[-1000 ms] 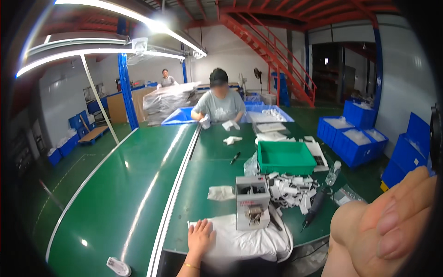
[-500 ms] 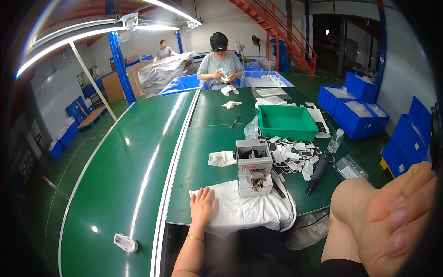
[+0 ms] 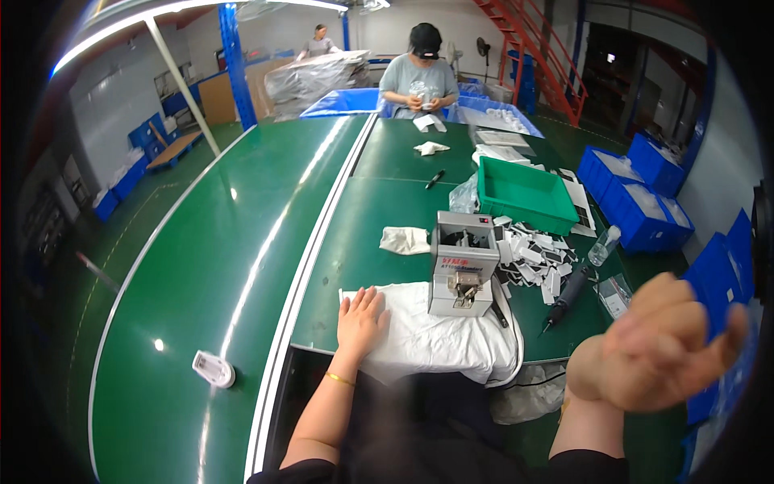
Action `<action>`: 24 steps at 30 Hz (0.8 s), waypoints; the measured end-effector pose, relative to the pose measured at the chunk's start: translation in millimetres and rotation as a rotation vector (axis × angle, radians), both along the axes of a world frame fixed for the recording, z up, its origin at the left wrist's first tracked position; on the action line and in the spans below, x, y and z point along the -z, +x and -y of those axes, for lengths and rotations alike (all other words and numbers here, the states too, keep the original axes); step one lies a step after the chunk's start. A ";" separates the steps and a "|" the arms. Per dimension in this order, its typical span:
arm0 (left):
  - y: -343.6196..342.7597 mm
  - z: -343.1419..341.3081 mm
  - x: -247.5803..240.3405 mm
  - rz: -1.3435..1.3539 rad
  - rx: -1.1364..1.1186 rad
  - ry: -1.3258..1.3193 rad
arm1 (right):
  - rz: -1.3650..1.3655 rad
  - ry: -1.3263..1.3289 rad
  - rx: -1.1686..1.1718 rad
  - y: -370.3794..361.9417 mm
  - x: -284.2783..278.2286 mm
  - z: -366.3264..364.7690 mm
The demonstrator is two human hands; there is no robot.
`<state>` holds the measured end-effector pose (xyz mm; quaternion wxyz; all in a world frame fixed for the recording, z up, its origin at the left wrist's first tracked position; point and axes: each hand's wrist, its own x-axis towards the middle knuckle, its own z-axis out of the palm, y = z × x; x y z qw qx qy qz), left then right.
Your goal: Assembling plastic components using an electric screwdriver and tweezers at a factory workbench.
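My left hand (image 3: 360, 321) lies flat, fingers spread, on a white cloth (image 3: 419, 335) at the table's near edge. On that cloth, to the right of the hand, stands a grey screw feeder (image 3: 463, 278). My right hand (image 3: 663, 347) is raised off the table at the right, slightly smeared by motion. Its fingers are loosely bent, one stands apart, and I see nothing in them. Nearest to it lie a dark electric screwdriver (image 3: 571, 295) and a clear plastic bag (image 3: 614, 297). A pile of small white and black flat pieces (image 3: 535, 256) spreads beside the feeder.
A green tray (image 3: 528, 196) sits behind the pile, and a clear bottle (image 3: 603, 246) stands at its right. A folded white cloth (image 3: 405, 240) lies left of the feeder. On the left green surface rests a white oval part (image 3: 213, 369). A co-worker (image 3: 421, 77) handles something clear across the table.
My right hand has drawn away from the camera and turned, its fingers bending more. My left hand stays on the cloth. The whole view has tilted downward and shifted.
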<state>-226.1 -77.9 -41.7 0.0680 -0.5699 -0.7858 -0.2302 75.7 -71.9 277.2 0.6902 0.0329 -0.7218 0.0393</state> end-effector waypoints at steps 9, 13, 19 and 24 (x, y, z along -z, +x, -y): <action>-17.4 34.3 -6.5 0.206 0.093 0.268 | 0.505 -0.506 -0.120 -52.6 179.2 -38.1; -17.5 76.6 -13.9 0.233 -0.011 0.333 | 0.671 -0.729 -0.202 -44.6 254.8 -20.9; -56.5 177.5 -50.0 -0.012 -0.428 0.335 | 0.835 -1.048 -0.330 -47.9 302.6 4.0; -114.1 247.0 -66.3 -0.125 -0.847 0.091 | 0.823 -1.061 -0.391 -61.4 304.9 11.0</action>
